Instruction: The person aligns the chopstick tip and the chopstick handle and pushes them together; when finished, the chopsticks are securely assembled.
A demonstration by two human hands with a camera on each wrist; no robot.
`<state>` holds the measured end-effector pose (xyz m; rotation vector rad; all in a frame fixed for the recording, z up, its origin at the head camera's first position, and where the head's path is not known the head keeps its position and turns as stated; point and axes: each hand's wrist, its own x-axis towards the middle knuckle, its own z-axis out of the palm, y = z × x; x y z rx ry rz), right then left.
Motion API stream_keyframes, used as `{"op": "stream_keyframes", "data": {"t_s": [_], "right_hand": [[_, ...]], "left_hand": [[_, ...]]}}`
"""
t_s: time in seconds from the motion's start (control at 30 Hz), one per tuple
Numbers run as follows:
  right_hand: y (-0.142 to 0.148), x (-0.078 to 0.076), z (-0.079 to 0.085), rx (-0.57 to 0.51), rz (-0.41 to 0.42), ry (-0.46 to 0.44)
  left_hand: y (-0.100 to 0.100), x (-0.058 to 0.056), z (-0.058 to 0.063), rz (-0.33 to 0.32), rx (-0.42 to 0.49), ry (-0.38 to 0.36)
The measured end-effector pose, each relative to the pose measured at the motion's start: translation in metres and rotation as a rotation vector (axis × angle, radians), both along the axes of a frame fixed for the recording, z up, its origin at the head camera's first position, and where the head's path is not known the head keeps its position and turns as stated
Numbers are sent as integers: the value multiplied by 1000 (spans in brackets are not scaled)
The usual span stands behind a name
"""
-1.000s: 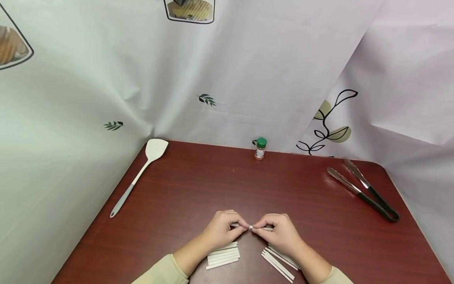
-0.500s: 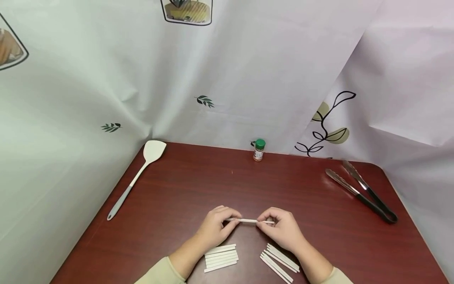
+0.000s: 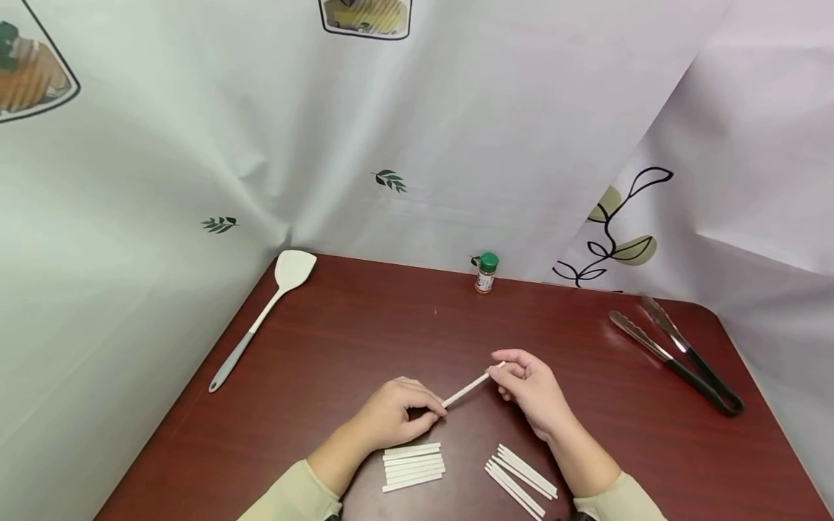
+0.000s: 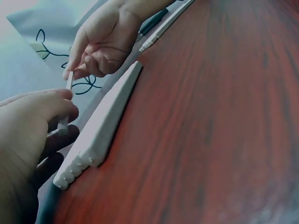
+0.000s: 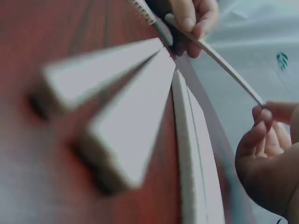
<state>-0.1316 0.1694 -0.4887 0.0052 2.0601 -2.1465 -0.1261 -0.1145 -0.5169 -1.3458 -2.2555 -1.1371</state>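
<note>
A thin white stick (image 3: pixel 465 391) is held slantwise between both hands, its right end farther from the body. My left hand (image 3: pixel 400 412) pinches its near end between thumb and fingers. At the far end, my right hand (image 3: pixel 533 391) pinches it with thumb and fingertips. In the right wrist view the whole stick (image 5: pixel 229 67) shows between the left hand's fingers (image 5: pixel 189 23) and the right hand (image 5: pixel 266 144). Close below my left hand lies a row of similar white sticks (image 3: pixel 413 467), side by side. Several more white sticks (image 3: pixel 521 474) lie in slanted groups below the right hand.
A white spatula with a grey handle (image 3: pixel 263 315) lies along the table's left edge. Metal tongs with black handles (image 3: pixel 677 354) rest at the right. A green-capped spice jar (image 3: pixel 486 273) stands at the back, before a white printed sheet (image 3: pixel 423 130).
The hands have drawn apart along the stick. My right hand has moved away from the body and to the right, so the stick, level before, now slants up to the right.
</note>
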Motion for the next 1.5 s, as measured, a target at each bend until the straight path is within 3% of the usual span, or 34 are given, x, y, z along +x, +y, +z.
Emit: {"op": "stream_keyframes", "data": {"t_s": [0.23,0.37,0.57,0.73,0.87,1.03,1.2,1.37,1.5], "right_hand": [[-15,-20,9,60,-8,-5],[-26,-36,8,171,15,38],[-47,-55,7,366,120,142],[-63,-66,5,562,161,233],[-70,-70,4,751,195,363],[-78,-74,4,867,248,507],[-92,-81,8,993,324,561],[-107,-90,15,1179,402,628],[-116,-97,18,1249,429,637]], "left_hand": [[-1,-1,-1,-21,6,-38],[-6,-2,-2,-32,-29,-72],[-19,-4,-2,-56,-78,-87],[-24,-5,-4,1,-83,-16],[-27,-7,-6,44,-103,27],[-28,-10,-6,68,-142,45],[-33,-11,-6,154,-190,81],[-39,-15,-5,214,-199,58],[-43,-18,-6,249,-190,46]]}}
